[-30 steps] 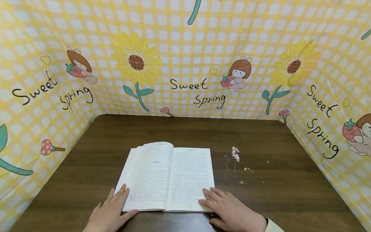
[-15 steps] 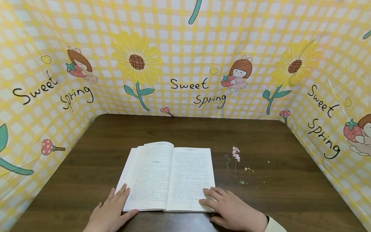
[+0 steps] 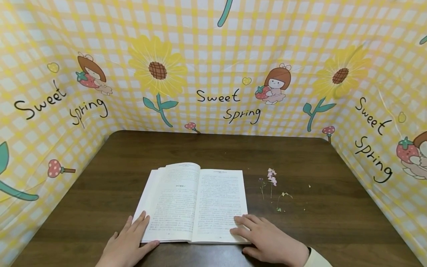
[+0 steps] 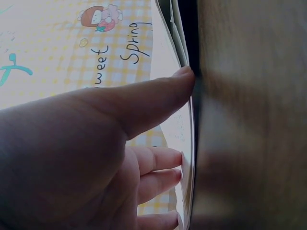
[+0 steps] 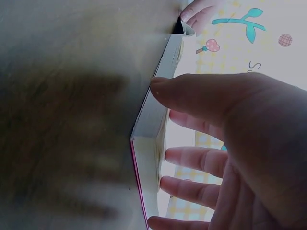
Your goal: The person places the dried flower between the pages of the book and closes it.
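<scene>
An open book [image 3: 218,200] lies on the brown table in the head view, printed pages facing up. My left hand [image 3: 125,244] rests at its lower left, the fingers extended over the left page edge and the thumb at the bottom edge. At the lower right corner, my right hand [image 3: 268,239] touches the page with relaxed, spread fingers. The right wrist view shows the thick page block [image 5: 147,120], with the right thumb [image 5: 177,92] against its bottom side. Thinner is the left side of the book [image 4: 165,67], seen under the left thumb [image 4: 163,96].
Right of the book lie a pink flower sprig [image 3: 272,178], a thin purple sprig [image 3: 261,185] and a yellowish curved sprig [image 3: 284,194], with a few tiny scraps. A yellow checked cloth [image 3: 213,66] walls the table [image 3: 160,146] at the back and both sides.
Nothing on the table has moved and both hands stay on the book. The right hand and sleeve have shifted very slightly to the right in view.
</scene>
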Action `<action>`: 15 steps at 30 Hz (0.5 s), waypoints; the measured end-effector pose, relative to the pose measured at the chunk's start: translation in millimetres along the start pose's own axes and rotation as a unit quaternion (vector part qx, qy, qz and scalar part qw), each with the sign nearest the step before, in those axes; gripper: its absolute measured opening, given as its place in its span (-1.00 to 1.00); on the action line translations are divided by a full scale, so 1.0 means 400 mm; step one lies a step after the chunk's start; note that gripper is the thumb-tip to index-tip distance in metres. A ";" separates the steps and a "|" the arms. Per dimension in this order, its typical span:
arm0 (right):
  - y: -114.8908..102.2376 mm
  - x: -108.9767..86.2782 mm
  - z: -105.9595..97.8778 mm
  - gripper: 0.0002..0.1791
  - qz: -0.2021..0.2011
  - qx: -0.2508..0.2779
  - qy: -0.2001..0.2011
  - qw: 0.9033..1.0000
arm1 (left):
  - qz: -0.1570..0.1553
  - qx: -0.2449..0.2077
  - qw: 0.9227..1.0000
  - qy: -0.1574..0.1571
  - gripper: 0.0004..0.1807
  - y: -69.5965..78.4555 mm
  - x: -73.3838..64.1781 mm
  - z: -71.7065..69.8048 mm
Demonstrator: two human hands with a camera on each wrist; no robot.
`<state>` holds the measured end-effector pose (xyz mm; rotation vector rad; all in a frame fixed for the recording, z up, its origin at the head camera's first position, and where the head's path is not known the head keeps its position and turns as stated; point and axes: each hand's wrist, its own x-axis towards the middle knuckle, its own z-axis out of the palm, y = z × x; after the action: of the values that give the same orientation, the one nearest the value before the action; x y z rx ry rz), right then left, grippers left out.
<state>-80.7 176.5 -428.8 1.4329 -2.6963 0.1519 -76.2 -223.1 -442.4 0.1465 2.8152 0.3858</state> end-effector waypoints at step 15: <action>0.056 -0.014 -0.034 -0.48 0.032 0.042 0.034 0.998 | -0.008 -0.002 1.000 -0.007 0.10 0.004 0.002 -0.003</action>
<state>-95.9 195.4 -417.0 1.3368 -2.7129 0.3164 -77.2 -221.6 -440.9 0.1258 2.8004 0.3855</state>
